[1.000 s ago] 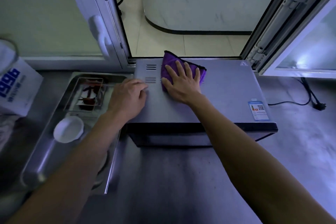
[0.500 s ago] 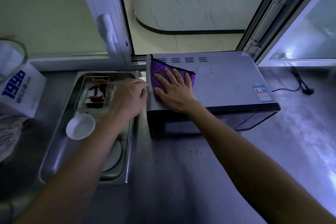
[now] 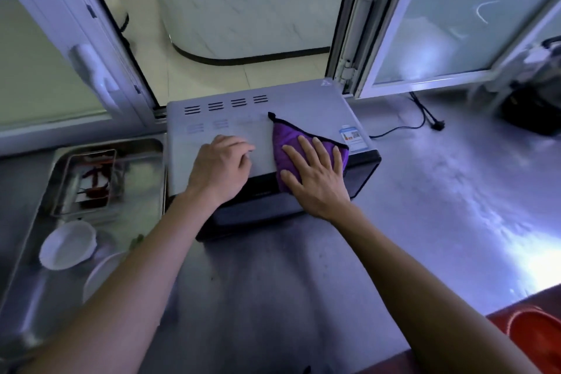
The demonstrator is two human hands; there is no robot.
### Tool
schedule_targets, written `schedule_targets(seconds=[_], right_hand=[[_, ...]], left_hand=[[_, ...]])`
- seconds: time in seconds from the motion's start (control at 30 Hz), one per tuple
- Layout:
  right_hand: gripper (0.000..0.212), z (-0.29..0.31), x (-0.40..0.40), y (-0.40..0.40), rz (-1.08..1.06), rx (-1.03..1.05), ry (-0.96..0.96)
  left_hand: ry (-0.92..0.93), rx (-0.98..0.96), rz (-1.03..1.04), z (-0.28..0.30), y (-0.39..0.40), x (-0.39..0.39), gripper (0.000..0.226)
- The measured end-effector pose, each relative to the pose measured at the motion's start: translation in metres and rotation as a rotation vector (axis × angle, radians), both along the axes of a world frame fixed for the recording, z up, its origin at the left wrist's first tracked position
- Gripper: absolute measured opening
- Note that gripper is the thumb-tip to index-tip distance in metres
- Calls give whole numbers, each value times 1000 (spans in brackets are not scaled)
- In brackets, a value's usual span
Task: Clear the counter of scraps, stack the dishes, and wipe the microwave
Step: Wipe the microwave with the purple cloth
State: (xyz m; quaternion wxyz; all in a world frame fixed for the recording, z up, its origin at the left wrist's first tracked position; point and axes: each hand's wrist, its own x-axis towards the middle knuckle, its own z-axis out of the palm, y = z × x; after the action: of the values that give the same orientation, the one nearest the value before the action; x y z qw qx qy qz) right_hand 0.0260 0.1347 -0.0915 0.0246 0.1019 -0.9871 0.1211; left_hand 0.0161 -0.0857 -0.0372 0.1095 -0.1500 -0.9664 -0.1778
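Cloth slid right; tray holds bowl.

The scene is dim with a bluish cast. Daylight enters through the open window, leaving white glare on the steel tabletop at right. Wide-angle distortion bends the frame edges, and the tray at left is motion-blurred.

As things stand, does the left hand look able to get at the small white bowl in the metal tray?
Probably yes. The left hand rests on the grey microwave holding nothing, and the small white bowl sits uncovered in the metal tray on that side.
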Motion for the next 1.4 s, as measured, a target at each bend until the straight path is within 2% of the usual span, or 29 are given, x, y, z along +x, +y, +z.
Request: schedule_targets(seconds=[0.13,0.27,0.4,0.5,0.6,0.67,0.77,1.0,1.4], right_hand=[[63,-18,12,49,-97,38,107],[64,-33,15,69,-214,-64,178],[66,-48,17,71,-394,-351,252],[67,-55,13,71,-448,-597,308],[70,-57,7,62,-540,-848,277],[72,-56,3,53,-602,-971,269],[69,-55,0,40,-632,-980,343],[74,-53,0,5,-726,-1253,249],[75,-53,29,-128,-784,-1378,178]], left_hand=[[-16,-40,-70,-1,44,-1,28],[-42,-86,-131,-4,85,1,28],[-47,-129,-173,-7,116,-1,30],[-51,-164,-196,-12,132,-3,31],[-49,-194,-210,-18,137,-2,33],[-50,-193,-221,-20,135,-3,34],[-51,-203,-241,-22,129,-3,36],[-37,-182,-243,-25,97,2,35],[-58,-175,-260,-23,-25,20,35]])
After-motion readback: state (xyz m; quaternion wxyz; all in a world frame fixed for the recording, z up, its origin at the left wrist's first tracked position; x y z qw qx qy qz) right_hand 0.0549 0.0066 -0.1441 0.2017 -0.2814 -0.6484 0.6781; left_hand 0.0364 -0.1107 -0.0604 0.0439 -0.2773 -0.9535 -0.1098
